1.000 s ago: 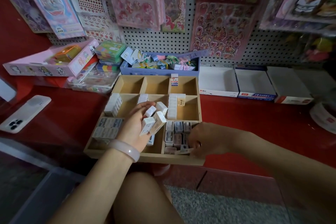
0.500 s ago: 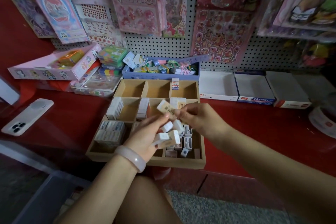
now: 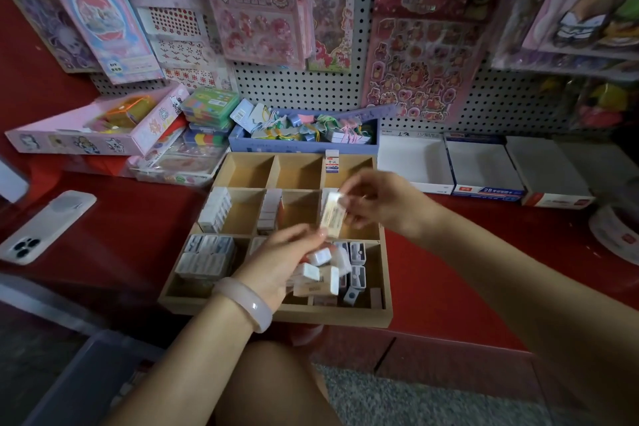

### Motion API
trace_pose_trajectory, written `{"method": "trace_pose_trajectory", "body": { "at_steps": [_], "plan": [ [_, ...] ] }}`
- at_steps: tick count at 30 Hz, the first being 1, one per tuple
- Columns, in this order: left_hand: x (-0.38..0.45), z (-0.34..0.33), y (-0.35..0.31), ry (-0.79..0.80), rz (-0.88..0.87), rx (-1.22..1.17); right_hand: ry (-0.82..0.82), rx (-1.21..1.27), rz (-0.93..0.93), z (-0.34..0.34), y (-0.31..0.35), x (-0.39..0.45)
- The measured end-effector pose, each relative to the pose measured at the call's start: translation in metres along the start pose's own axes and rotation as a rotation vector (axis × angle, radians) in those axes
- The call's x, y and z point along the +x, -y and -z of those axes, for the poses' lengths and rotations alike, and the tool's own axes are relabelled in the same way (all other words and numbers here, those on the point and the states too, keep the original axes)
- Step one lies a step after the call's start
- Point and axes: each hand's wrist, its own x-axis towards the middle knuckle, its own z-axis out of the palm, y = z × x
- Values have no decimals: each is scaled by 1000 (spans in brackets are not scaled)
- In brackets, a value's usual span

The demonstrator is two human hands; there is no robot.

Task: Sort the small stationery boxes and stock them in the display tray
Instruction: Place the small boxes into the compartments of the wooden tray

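Right hand (image 3: 375, 204) pinched one box (image 3: 332, 214) above the tray (image 3: 276, 313); left hand (image 3: 287, 259) clutched several boxes (image 3: 316, 278) loosely near the tray's front edge, which risked spilling them into wrong compartments.

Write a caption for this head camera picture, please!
Right hand pinches one small white box above the wooden tray; left hand holds several more.

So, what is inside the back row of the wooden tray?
In the wooden tray, the back-right compartment holds one upright small box. The other two look empty. The right hand covers that compartment's front edge.
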Motion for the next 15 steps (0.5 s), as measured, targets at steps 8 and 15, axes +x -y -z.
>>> {"method": "trace_pose_trajectory", "body": {
  "at_steps": [8, 15],
  "plan": [
    [5, 21, -8, -52, 216, -746, -272, -709, 22, 9, -46, 41],
    [1, 32, -7, -14, 245, -777, -362, -670, -46, -17, -63, 55]
  ]
}}
